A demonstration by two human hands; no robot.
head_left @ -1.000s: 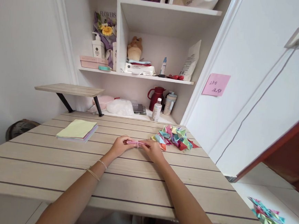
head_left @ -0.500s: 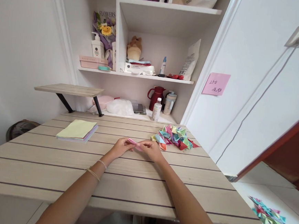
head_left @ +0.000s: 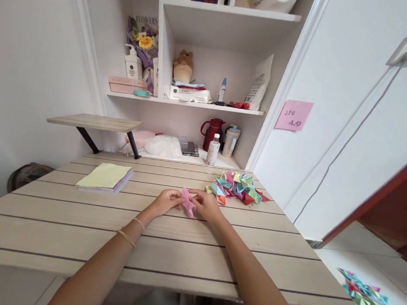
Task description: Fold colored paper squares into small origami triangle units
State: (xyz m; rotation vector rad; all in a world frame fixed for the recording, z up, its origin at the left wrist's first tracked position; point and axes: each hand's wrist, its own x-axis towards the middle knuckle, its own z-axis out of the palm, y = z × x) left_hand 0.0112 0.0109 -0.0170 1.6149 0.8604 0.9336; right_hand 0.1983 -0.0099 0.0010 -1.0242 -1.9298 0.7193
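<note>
A small piece of folded pink paper [head_left: 187,202] with pointed ends is held just above the table, in front of me. My left hand [head_left: 166,202] pinches its left side between thumb and fingers. On the opposite side, my right hand [head_left: 206,205] is closed on the paper too, with thumb and fingertips against it. To the right of that hand lies a heap of colourful folded paper pieces [head_left: 238,187]. A stack of square paper sheets [head_left: 104,177], yellow on top, rests on the left part of the table.
The slatted wooden table [head_left: 167,253] reaches back to a white shelf unit. A small raised stand [head_left: 95,122] occupies its far left corner. A bottle [head_left: 213,149] stands at the back, near a red jug [head_left: 212,132]. More folded papers [head_left: 371,302] lie on the floor at right.
The pink paper has turned from a flat, slanting strip into a more upright position, showing its pointed shape. Both hands have shifted their fingers slightly around it.
</note>
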